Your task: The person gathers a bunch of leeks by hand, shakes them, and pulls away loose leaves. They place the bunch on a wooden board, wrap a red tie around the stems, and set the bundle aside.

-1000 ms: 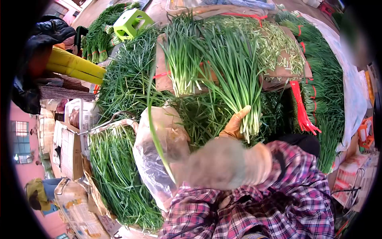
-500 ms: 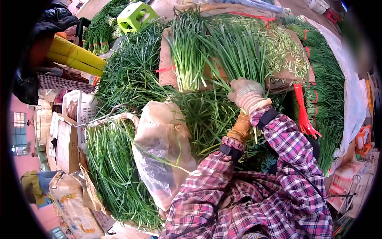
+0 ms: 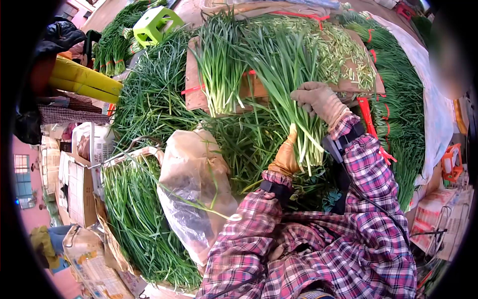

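My left hand (image 3: 285, 155), in a tan glove, is closed around the lower stems of a bunch of garlic chives (image 3: 286, 70). The pale stem ends hang below and right of it, and the long green leaves reach up over the board. At the bunch's right side is my right hand (image 3: 319, 102), in a pale, soiled glove. Its fingers are curled and pinched together beside the leaves; whatever lies between them is hidden. A second bunch of chives (image 3: 217, 70) lies to the left on the brown board (image 3: 196, 97).
Cut stem pieces (image 3: 343, 55) cover the board's right side. Red ties (image 3: 367, 119) hang at its right edge. Loose chives (image 3: 159, 94) are heaped left, with a plastic bag (image 3: 191, 169) nearer me. Tied bunches (image 3: 398, 94) line the right; a green stool (image 3: 157, 25) stands behind.
My right hand has come off its wrapped hold on the bunch and moved to its right side. The bunch's stem ends now show more, in my left hand. The view has shifted slightly.
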Available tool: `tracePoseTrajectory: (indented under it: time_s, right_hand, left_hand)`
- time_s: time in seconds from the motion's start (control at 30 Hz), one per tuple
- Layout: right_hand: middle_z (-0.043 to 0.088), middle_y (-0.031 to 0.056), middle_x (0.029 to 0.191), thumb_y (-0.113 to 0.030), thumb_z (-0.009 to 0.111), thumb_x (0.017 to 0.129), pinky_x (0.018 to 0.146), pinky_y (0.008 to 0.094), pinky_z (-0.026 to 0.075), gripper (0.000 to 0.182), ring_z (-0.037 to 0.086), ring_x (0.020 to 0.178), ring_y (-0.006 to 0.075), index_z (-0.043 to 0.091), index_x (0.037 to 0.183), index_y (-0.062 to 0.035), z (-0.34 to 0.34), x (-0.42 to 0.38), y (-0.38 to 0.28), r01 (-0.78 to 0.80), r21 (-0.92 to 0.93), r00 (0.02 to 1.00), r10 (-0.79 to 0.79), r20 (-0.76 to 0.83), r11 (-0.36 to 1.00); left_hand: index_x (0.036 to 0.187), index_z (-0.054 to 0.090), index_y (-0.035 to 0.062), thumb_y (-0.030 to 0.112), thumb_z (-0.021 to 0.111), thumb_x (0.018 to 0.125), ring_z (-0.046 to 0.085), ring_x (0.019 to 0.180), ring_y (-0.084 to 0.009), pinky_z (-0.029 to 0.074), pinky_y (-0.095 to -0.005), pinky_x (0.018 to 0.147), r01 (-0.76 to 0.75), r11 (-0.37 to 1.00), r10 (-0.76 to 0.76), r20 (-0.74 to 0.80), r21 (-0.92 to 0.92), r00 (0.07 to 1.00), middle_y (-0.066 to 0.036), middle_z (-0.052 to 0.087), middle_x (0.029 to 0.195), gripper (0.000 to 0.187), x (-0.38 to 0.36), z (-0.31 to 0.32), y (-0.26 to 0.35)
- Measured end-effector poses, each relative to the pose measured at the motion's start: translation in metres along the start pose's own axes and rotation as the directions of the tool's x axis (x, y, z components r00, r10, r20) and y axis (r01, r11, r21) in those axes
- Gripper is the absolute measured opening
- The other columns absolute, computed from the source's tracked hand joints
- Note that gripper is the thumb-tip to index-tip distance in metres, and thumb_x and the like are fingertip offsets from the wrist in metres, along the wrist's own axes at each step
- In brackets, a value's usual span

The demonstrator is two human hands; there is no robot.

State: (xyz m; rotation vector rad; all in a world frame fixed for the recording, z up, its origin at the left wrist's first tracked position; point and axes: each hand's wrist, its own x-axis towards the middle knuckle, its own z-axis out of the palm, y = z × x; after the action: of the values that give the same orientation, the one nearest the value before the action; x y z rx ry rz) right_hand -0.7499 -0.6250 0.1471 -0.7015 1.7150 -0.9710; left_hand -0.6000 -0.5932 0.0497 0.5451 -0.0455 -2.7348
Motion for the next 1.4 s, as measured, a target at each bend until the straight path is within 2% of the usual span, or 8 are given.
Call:
tracePoseTrajectory:
  time_s: [0.27, 0.4, 0.47, 0.63, 0.73, 1.03, 1.2, 1.4]
  right_hand:
    - [0.060, 0.0046, 0.073, -0.038, 0.065, 0.077, 0.056, 0.0288, 0.047, 0.036, 0.055, 0.060, 0.0142, 0.061, 0.090, -0.0043, 0.005, -0.017, 0.002, -0.083, -0.067, 0.963, 0.063, -0.263, 0.994]
    - [0.062, 0.0117, 0.088, -0.039, 0.062, 0.078, 0.069, 0.0409, 0.046, 0.040, 0.060, 0.078, 0.0312, 0.058, 0.100, -0.0067, 0.008, -0.068, 0.036, 0.214, -0.917, 0.819, -0.573, -0.020, 0.338]
    - [0.061, 0.0142, 0.088, -0.039, 0.062, 0.076, 0.069, 0.0420, 0.046, 0.040, 0.059, 0.078, 0.0320, 0.058, 0.101, -0.0084, 0.004, -0.074, 0.037, 0.128, -0.890, 0.960, -0.279, 0.001, 0.438]
    - [0.059, 0.0107, 0.078, -0.023, 0.062, 0.077, 0.065, 0.0331, 0.046, 0.026, 0.059, 0.071, 0.0224, 0.060, 0.097, -0.0053, 0.000, -0.081, 0.039, 0.260, -0.645, 0.930, -0.367, -0.034, 0.719]
    - [0.061, 0.0038, 0.074, -0.016, 0.061, 0.079, 0.053, 0.0214, 0.046, 0.025, 0.058, 0.062, 0.0102, 0.060, 0.096, 0.0021, 0.004, -0.085, 0.040, 0.102, 0.196, 0.984, -0.070, -0.163, 0.975]
    - [0.065, 0.0090, 0.082, -0.021, 0.063, 0.079, 0.072, 0.0305, 0.048, 0.018, 0.063, 0.079, 0.0221, 0.066, 0.090, -0.0076, 0.020, -0.059, 0.088, 0.367, -0.414, 0.804, -0.508, -0.308, 0.833]
    - [0.067, 0.0091, 0.086, -0.028, 0.061, 0.082, 0.075, 0.0309, 0.049, 0.023, 0.063, 0.079, 0.0221, 0.067, 0.092, -0.0085, 0.009, -0.040, 0.097, 0.149, -0.233, 0.962, -0.195, -0.190, 0.961]
    - [0.061, 0.0173, 0.100, -0.049, 0.044, 0.085, 0.086, 0.0388, 0.044, 0.046, 0.057, 0.096, 0.0332, 0.064, 0.100, -0.0093, -0.006, -0.004, 0.017, -0.056, -0.644, 0.922, -0.208, -0.327, 0.763]
  left_hand:
    - [0.111, 0.053, 0.0041, 0.028, 0.058, 0.087, 0.063, 0.086, -0.0269, 0.055, -0.0440, 0.073, 0.040, 0.998, -0.039, -0.007, 0.051, 0.999, -0.012, 0.061, 0.100, 0.034, 0.008, -0.013, 0.000]
    - [0.115, 0.052, 0.0048, 0.024, 0.058, 0.087, 0.062, 0.091, -0.0263, 0.054, -0.0451, 0.076, -0.037, 0.994, 0.043, -0.060, 0.108, 0.997, -0.012, 0.060, 0.105, 0.035, 0.006, -0.018, -0.003]
    - [0.117, 0.051, 0.0051, 0.024, 0.059, 0.086, 0.061, 0.092, -0.0256, 0.054, -0.0437, 0.076, -0.011, 0.981, 0.026, -0.077, 0.191, 0.997, -0.011, 0.059, 0.106, 0.037, 0.009, -0.014, -0.001]
    - [0.112, 0.055, 0.0059, 0.026, 0.059, 0.087, 0.062, 0.082, -0.0223, 0.054, -0.0392, 0.068, 0.004, 0.985, 0.013, -0.101, 0.172, 0.995, -0.007, 0.062, 0.099, 0.033, 0.007, -0.006, 0.001]
    - [0.111, 0.055, 0.0070, 0.034, 0.059, 0.086, 0.062, 0.074, -0.0193, 0.055, -0.0344, 0.064, 0.018, 0.997, -0.013, -0.056, 0.075, 0.998, -0.006, 0.063, 0.093, 0.037, 0.001, 0.002, 0.001]
    - [0.112, 0.054, 0.0061, 0.025, 0.065, 0.083, 0.062, 0.084, -0.0189, 0.055, -0.0349, 0.069, -0.044, 0.951, 0.064, -0.058, 0.305, 0.996, -0.006, 0.062, 0.099, 0.036, 0.006, -0.020, -0.001]
    - [0.108, 0.056, 0.0055, 0.018, 0.066, 0.082, 0.063, 0.077, -0.0171, 0.055, -0.0331, 0.065, -0.060, 0.923, 0.089, -0.059, 0.381, 0.994, -0.004, 0.063, 0.093, 0.031, 0.003, -0.017, 0.002]
    - [0.099, 0.059, 0.0052, 0.014, 0.066, 0.080, 0.063, 0.070, -0.0171, 0.053, -0.0309, 0.061, -0.005, 0.937, 0.038, -0.088, 0.349, 0.995, -0.005, 0.065, 0.085, 0.022, 0.004, -0.017, 0.003]
